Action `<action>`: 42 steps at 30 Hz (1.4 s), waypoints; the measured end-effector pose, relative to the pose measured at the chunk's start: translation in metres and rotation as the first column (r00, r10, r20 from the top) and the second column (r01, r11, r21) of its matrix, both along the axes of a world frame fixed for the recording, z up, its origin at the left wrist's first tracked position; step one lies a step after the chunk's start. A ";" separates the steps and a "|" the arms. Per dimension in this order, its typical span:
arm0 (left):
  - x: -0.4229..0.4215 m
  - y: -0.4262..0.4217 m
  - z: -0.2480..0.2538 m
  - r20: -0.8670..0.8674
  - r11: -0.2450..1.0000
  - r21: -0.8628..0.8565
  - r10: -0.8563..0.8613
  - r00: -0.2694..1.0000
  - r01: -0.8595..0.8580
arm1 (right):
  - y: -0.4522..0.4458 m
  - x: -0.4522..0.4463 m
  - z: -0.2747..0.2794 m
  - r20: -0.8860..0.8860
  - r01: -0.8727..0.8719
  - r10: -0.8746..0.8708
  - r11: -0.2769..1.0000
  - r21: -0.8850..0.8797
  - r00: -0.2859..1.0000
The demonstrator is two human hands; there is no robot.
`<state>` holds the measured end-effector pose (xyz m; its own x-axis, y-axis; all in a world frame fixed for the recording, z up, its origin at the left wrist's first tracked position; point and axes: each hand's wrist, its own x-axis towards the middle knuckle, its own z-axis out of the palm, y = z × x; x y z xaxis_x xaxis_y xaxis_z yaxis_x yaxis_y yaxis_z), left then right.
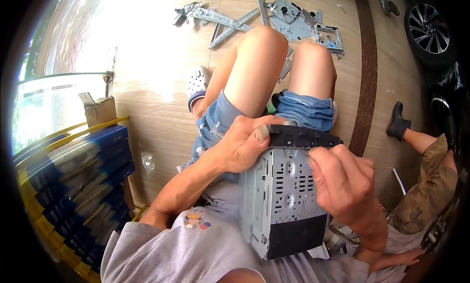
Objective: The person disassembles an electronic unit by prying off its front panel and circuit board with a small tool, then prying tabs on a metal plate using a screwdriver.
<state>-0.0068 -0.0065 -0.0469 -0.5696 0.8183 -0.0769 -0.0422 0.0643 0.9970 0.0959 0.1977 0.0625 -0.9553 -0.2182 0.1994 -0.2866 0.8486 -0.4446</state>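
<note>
A silver metal car stereo unit (293, 185) with slotted holes and a black lower section rests on the person's lap, against the shirt. Its black plastic front panel (301, 137) points away from the body. Wrapped over the panel's left end is my left hand (243, 142), thumb on the corner. My right hand (342, 177) is closed in a pinch at the seam between panel and metal case, near the right side. Something thin seems to run from its fingertips along the seam, too small to make out.
Metal scissor brackets (227, 22) and dismantled plates (291, 26) lie on the tiled floor ahead. Blue and yellow stacked boxes (115, 136) stand left, under a small carton (100, 111). Another person's leg (418, 140) and a car wheel (429, 27) are at right.
</note>
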 end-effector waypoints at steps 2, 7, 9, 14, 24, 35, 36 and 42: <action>0.000 -0.001 0.000 0.004 1.000 -0.009 0.007 1.000 -0.007 | 0.001 -0.003 0.007 0.019 -0.018 0.017 0.999 0.041 1.000; 0.005 -0.002 -0.012 -0.025 0.990 0.134 0.058 0.998 -0.054 | 0.005 -0.015 0.030 0.138 -0.119 0.104 0.988 0.103 0.985; 0.006 -0.001 -0.015 -0.037 0.978 0.193 0.085 0.996 -0.077 | 0.007 -0.018 0.033 0.158 -0.139 0.121 0.984 0.107 0.980; 0.005 -0.001 -0.015 -0.042 0.981 0.172 0.099 0.994 -0.090 | 0.006 -0.019 0.030 0.159 -0.128 0.107 0.984 0.127 0.981; 0.004 0.001 -0.010 -0.061 0.981 0.185 0.068 0.996 -0.055 | 0.012 -0.029 0.041 0.251 -0.145 0.128 0.988 0.049 0.959; 0.010 0.001 -0.011 -0.022 0.981 0.165 0.109 0.994 -0.104 | 0.003 -0.013 0.024 0.121 -0.084 0.076 0.994 0.065 0.990; 0.010 0.000 -0.009 -0.031 0.989 0.118 0.090 0.995 -0.086 | 0.003 -0.011 0.020 0.084 -0.086 0.080 0.994 0.073 0.993; 0.010 0.005 0.002 0.035 0.999 0.021 0.041 0.999 -0.042 | 0.002 0.002 -0.001 -0.007 0.014 -0.014 0.996 -0.085 1.000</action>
<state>0.0031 -0.0015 -0.0445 -0.6004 0.7958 -0.0794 -0.0784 0.0402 0.9961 0.0980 0.1993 0.0619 -0.9566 -0.1869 0.2236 -0.2785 0.8120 -0.5129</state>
